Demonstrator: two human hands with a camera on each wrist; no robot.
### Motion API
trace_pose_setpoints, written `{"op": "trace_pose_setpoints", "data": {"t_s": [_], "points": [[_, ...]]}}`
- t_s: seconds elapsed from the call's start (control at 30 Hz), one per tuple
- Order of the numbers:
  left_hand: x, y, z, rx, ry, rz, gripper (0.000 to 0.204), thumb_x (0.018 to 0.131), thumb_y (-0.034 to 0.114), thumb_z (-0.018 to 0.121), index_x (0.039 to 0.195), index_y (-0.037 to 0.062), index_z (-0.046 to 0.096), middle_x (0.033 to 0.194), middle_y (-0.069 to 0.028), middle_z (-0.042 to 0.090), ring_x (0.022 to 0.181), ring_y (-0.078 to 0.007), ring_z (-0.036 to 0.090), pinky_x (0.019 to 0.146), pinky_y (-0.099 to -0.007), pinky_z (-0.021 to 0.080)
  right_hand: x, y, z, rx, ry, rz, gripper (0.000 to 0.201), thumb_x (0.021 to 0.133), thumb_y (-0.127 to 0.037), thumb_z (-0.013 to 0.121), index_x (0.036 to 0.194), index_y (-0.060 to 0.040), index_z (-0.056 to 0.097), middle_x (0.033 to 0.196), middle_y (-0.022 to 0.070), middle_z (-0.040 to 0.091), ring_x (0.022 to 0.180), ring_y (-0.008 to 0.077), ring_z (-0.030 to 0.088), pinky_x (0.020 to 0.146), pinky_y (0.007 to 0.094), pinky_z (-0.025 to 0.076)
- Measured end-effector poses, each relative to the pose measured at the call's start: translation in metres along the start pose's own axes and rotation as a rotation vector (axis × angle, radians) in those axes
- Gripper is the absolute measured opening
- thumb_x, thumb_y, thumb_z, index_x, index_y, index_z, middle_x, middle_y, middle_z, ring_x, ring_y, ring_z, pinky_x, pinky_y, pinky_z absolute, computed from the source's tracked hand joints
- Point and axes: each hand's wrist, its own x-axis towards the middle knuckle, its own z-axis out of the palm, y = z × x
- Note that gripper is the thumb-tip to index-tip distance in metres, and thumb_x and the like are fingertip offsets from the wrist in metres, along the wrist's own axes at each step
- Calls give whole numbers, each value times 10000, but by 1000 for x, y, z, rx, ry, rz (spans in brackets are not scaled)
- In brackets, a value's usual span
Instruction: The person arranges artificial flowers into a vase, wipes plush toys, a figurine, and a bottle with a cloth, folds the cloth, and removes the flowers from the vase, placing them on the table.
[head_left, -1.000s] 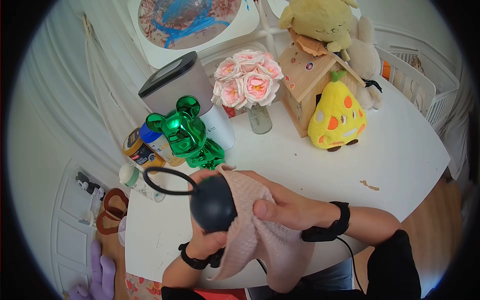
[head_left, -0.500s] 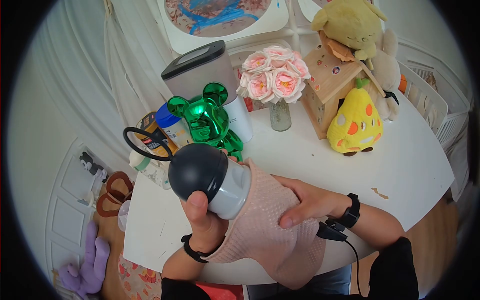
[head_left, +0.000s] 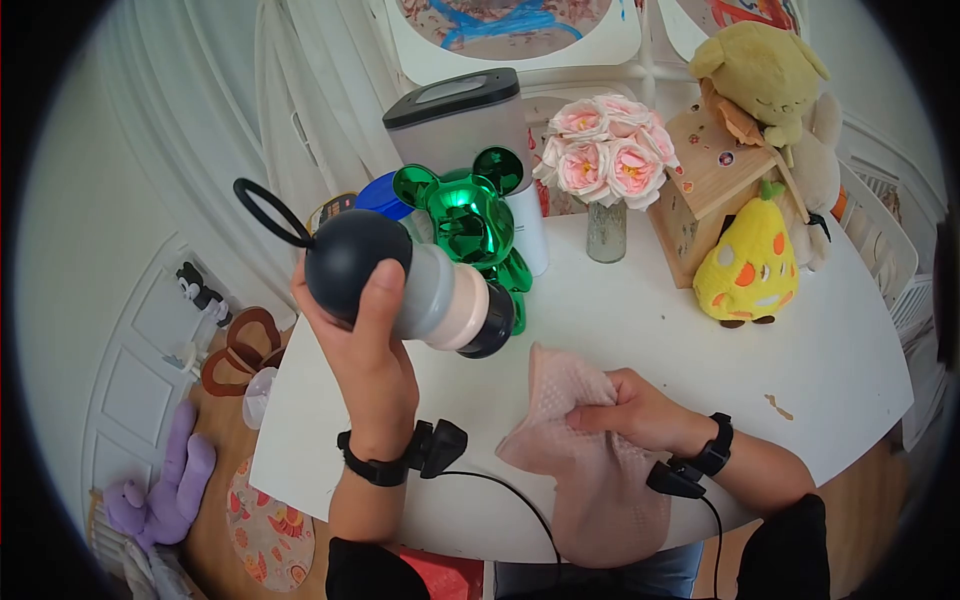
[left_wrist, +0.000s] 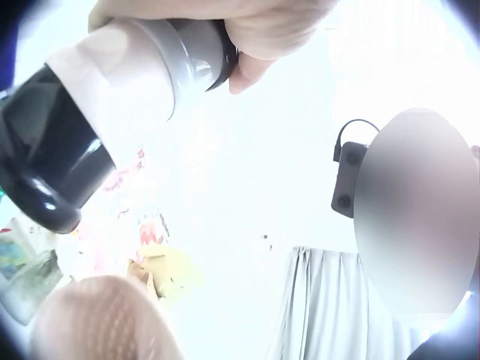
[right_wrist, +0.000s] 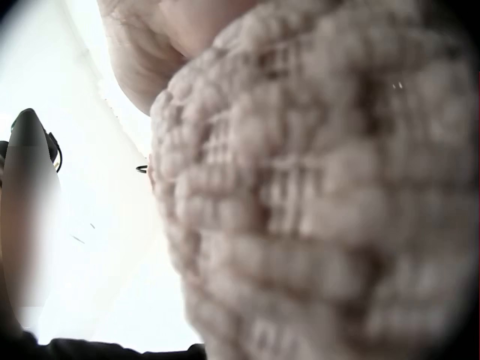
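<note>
A bottle (head_left: 455, 308) with a round dark lid (head_left: 358, 262), a black loop and a dark base is tilted above the table's left part. My left hand (head_left: 365, 345) grips it at the lid end, thumb across the lid's edge. The left wrist view shows the bottle's pale body (left_wrist: 120, 71) and dark base, with the hand (left_wrist: 262, 26) at its other end. Over the front of the table my right hand (head_left: 645, 410) pinches a pink knitted cloth (head_left: 610, 500), which hangs down apart from the bottle. That cloth (right_wrist: 315, 195) fills most of the right wrist view.
Just behind the bottle stands a shiny green bear figure (head_left: 470, 222). Farther back are a grey-lidded container (head_left: 460, 120), a glass vase (head_left: 606, 235) of pink roses, and a wooden house (head_left: 705, 180) with plush toys. A cable (head_left: 515, 492) crosses the table's front.
The bottle has come out of the cloth and moved up and left in my left hand. My right hand keeps the cloth, which now hangs limp. The head view has shifted left.
</note>
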Motion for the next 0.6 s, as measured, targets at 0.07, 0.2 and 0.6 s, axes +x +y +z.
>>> {"op": "trace_pose_setpoints", "data": {"t_s": [0.07, 0.2, 0.6], "points": [[12, 5, -6, -16, 9, -67, 659, 857, 183, 786, 1363, 41, 389, 1269, -103, 558, 1181, -196, 561, 1067, -364, 417, 5, 10, -2, -66, -87, 51, 288, 977, -117, 651, 1234, 13, 650, 1123, 31, 697, 1007, 95, 623, 900, 272, 500], [29, 8, -23, 67, 23, -135, 670, 831, 201, 817, 1342, 39, 417, 1253, -109, 570, 1174, -200, 567, 1058, -366, 420, 12, 30, -9, -337, -185, 233, 343, 982, -196, 654, 1266, -5, 639, 1117, 32, 698, 991, 100, 619, 895, 270, 496], [65, -69, -67, 409, -12, -153, 820, 786, 263, 865, 1407, 45, 375, 1247, -149, 543, 1118, -235, 590, 964, -358, 499, 15, 31, -17, -377, -191, 358, 382, 984, -287, 662, 1251, -14, 643, 1065, 12, 690, 927, 85, 605, 818, 258, 501]]}}
